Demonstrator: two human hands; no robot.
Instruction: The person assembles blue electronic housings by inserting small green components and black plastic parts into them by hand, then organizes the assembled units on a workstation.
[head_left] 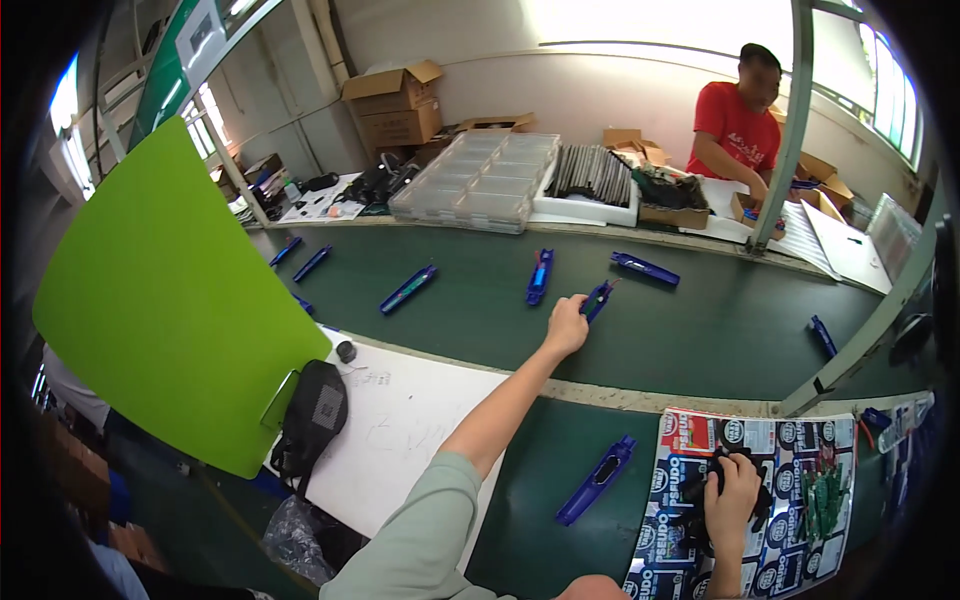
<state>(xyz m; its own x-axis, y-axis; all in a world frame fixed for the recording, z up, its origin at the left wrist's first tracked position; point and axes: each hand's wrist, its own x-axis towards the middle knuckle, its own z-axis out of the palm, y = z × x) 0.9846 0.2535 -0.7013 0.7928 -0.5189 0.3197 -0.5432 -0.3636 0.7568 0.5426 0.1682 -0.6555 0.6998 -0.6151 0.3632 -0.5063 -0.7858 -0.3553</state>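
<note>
My left arm reaches across to the green conveyor belt (480, 330), where my left hand (568, 327) grips a long blue plastic housing (598, 300) with thin wires at its far end. Lower right, my right hand (734, 498) lies with bent fingers over a heap of small black parts (762, 502) on a printed mat (650, 545). What its fingertips hold is hidden. Between my arms, another blue housing (596, 480) with a dark slot lies on the green bench. Small green circuit boards (823, 503) are piled right of the black parts.
More blue housings (409, 289) are spread along the belt. A green panel (180, 300) and a black pouch (316, 415) stand left by a white board (400, 400). Across the belt are clear plastic trays (475, 180), cartons (400, 108) and a person in red (735, 125). A metal post (860, 310) rises right.
</note>
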